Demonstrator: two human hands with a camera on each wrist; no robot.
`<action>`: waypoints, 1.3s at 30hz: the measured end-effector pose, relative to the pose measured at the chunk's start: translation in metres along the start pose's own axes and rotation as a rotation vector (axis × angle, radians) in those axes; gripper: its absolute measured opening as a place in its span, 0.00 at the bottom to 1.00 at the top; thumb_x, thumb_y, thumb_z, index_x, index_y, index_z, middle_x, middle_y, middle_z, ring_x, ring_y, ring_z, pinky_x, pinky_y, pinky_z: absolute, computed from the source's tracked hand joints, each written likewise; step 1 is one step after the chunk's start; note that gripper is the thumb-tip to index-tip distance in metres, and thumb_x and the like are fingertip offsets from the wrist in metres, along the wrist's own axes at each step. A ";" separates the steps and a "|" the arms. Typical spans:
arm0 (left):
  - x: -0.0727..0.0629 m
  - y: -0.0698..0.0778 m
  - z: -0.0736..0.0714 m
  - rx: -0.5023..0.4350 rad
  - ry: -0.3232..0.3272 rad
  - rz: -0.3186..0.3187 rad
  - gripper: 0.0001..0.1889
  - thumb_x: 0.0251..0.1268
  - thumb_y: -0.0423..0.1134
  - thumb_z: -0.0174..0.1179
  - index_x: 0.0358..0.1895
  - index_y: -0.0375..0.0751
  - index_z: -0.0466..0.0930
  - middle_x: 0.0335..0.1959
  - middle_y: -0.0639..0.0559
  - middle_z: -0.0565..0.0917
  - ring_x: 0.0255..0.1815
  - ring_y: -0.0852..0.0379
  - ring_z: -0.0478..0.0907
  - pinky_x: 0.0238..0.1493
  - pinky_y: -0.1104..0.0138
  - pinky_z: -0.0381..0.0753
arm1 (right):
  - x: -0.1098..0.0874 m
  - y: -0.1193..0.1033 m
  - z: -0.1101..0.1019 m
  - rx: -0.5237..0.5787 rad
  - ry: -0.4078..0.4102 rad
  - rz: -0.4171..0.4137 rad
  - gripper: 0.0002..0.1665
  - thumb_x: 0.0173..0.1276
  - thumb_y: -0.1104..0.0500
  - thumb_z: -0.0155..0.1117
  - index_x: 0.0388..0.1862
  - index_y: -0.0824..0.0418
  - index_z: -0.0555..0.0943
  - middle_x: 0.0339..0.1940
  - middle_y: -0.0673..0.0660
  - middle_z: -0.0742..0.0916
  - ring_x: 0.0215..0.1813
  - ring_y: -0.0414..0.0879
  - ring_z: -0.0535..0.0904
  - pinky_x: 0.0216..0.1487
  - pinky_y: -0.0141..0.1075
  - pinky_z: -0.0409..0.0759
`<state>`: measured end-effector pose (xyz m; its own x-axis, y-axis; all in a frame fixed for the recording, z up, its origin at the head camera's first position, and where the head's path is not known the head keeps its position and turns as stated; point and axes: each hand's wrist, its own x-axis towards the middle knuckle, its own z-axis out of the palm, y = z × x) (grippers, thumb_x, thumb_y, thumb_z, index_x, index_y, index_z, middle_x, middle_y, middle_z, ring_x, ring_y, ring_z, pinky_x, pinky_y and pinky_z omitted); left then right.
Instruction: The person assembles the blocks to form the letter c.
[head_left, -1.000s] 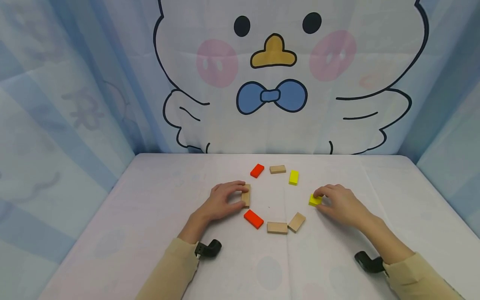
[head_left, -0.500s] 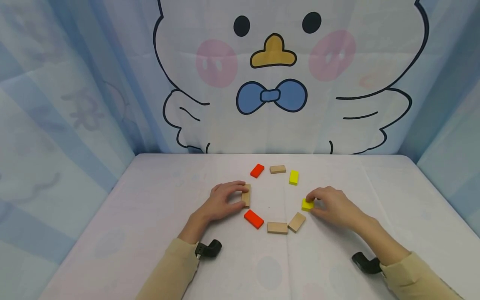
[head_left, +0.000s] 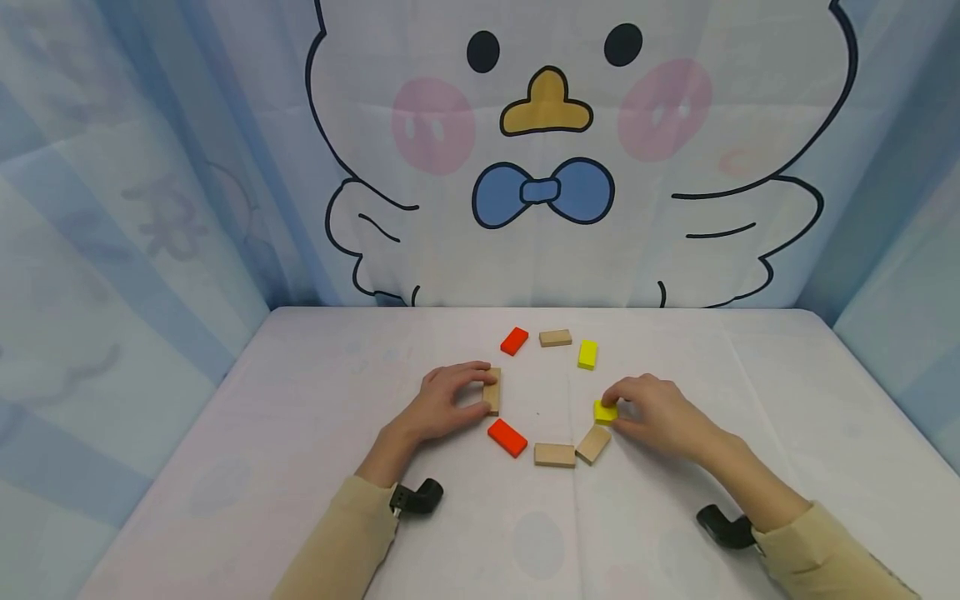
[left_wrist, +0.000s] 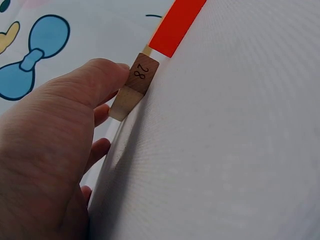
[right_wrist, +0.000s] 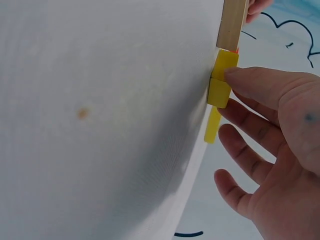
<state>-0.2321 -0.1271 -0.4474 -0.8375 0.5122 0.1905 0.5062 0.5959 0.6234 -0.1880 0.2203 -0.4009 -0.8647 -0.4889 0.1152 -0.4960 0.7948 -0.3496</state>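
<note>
My left hand [head_left: 442, 406] holds a plain wooden block [head_left: 492, 393] by its ends, thumb at the near end and fingertips at the far end. In the left wrist view that wooden block [left_wrist: 142, 74] shows the number 28 on its end. My right hand [head_left: 660, 414] pinches a yellow block [head_left: 604, 413] between thumb and fingers. It stands just beyond a slanted wooden block [head_left: 593, 444]. In the right wrist view the thumb lies against the yellow block [right_wrist: 220, 91], and the other fingers are spread lower down.
Other blocks form a loose ring: a near red block [head_left: 507, 437], a near wooden block [head_left: 554, 455], a far red block [head_left: 514, 341], a far wooden block [head_left: 555, 338] and a far yellow block [head_left: 587, 355]. A cartoon-print curtain [head_left: 540, 258] hangs behind the white table [head_left: 337, 350].
My right hand has slid left with the yellow block, bringing it into the ring beside the slanted wooden block. The left hand and the other blocks have stayed put.
</note>
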 end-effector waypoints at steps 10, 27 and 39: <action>-0.001 0.001 0.000 -0.006 0.000 -0.009 0.21 0.66 0.41 0.66 0.62 0.47 0.81 0.71 0.51 0.73 0.73 0.48 0.64 0.72 0.41 0.48 | -0.001 -0.001 0.002 -0.018 -0.003 -0.001 0.15 0.59 0.65 0.76 0.45 0.58 0.85 0.43 0.49 0.87 0.48 0.53 0.79 0.53 0.56 0.75; 0.001 -0.002 0.002 0.006 -0.001 -0.016 0.21 0.67 0.43 0.66 0.63 0.48 0.80 0.71 0.51 0.73 0.73 0.50 0.64 0.72 0.42 0.48 | -0.006 -0.003 0.002 -0.031 0.004 -0.002 0.15 0.58 0.65 0.76 0.45 0.57 0.85 0.43 0.48 0.87 0.49 0.53 0.79 0.53 0.57 0.73; 0.001 -0.002 0.001 -0.005 -0.007 -0.013 0.21 0.67 0.44 0.65 0.63 0.47 0.80 0.71 0.52 0.73 0.74 0.51 0.64 0.73 0.44 0.47 | -0.007 -0.005 0.000 -0.018 0.005 0.001 0.15 0.59 0.65 0.77 0.45 0.56 0.85 0.44 0.48 0.87 0.50 0.53 0.78 0.53 0.57 0.72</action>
<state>-0.2335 -0.1274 -0.4496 -0.8424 0.5088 0.1775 0.4945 0.5990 0.6298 -0.1796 0.2199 -0.4006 -0.8657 -0.4861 0.1192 -0.4961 0.8019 -0.3329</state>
